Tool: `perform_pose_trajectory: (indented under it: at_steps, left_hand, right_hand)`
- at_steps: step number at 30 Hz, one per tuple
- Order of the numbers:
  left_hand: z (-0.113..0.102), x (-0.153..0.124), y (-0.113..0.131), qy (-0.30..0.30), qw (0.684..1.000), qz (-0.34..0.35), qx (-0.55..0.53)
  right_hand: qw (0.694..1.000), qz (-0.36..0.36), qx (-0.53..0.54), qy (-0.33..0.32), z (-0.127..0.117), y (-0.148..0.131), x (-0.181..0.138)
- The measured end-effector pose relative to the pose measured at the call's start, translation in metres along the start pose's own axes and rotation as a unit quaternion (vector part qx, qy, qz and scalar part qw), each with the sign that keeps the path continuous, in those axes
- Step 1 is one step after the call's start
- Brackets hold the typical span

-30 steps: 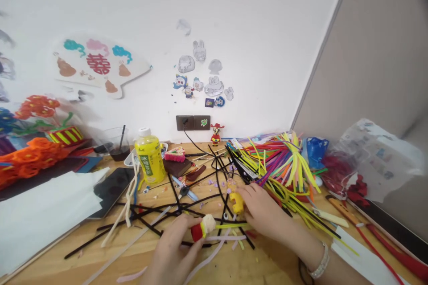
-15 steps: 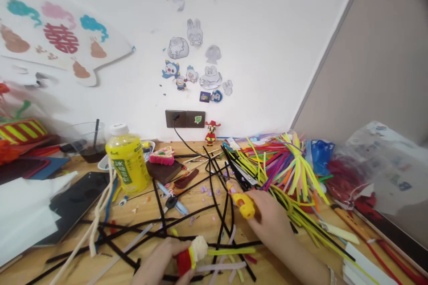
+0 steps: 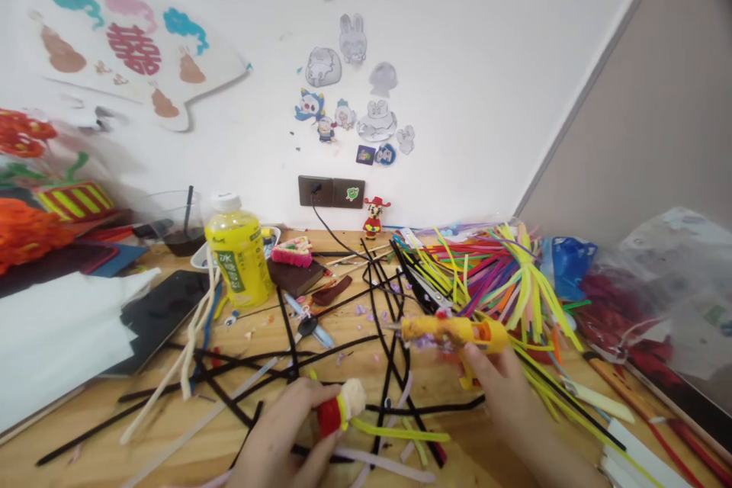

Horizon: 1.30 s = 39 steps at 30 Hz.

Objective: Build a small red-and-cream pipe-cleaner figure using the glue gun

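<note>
Low in the middle, my left hand (image 3: 280, 435) pinches a small figure (image 3: 338, 407) of red, yellow and cream fuzzy material between thumb and fingers. Its cream end faces right. To the right, my right hand (image 3: 506, 381) is closed round the handle of a yellow hot glue gun (image 3: 443, 332), whose metal nozzle points left above the table. Part of the handle is hidden by my fingers. Black pipe cleaners (image 3: 394, 389) lie criss-cross beneath both hands. A yellow-green pipe cleaner (image 3: 400, 435) lies just right of the figure.
A yellow drink bottle (image 3: 237, 259) stands at left, near a plastic cup (image 3: 183, 232) of dark liquid. Behind my right hand spreads a bundle of coloured pipe cleaners (image 3: 526, 267), with scissors (image 3: 431, 293) beside it. A small red-hatted figure (image 3: 374, 217) stands by the wall.
My right hand has lifted the glue gun and turned it, so its side now shows and its nozzle points left. The left hand still holds the small figure. The view has shifted slightly.
</note>
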<state>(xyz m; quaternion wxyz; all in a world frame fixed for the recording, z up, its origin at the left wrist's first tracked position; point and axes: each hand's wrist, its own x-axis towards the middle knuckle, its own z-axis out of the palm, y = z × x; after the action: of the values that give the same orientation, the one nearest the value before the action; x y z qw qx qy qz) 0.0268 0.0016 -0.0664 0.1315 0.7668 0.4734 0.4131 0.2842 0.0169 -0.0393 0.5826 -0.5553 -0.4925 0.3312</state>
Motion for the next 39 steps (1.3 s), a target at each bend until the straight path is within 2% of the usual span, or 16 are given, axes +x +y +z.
perform_pose_trajectory:
  at_steps: [5,13,23,33,39]
  left_hand:
    - [-0.003,-0.002,0.008,-0.017,1.0,0.018,-0.011]
    - [-0.007,-0.001,0.015,-0.009,0.999,0.031,-0.009]
    - [-0.006,-0.002,0.015,-0.014,1.0,0.026,-0.005]
    - [-0.005,-0.003,0.013,-0.023,0.999,0.029,-0.004]
    - [-0.005,-0.003,0.014,-0.018,0.999,0.026,0.008]
  right_hand:
    - [0.996,-0.037,0.019,-0.079,0.005,0.013,-0.023]
    - [0.986,-0.08,0.017,-0.143,0.0,0.023,-0.027]
    - [0.974,-0.155,-0.029,-0.161,0.001,0.018,-0.026]
    - [0.971,-0.151,-0.024,-0.181,0.002,0.016,-0.024]
    - [0.975,-0.125,-0.022,-0.185,0.002,0.014,-0.025]
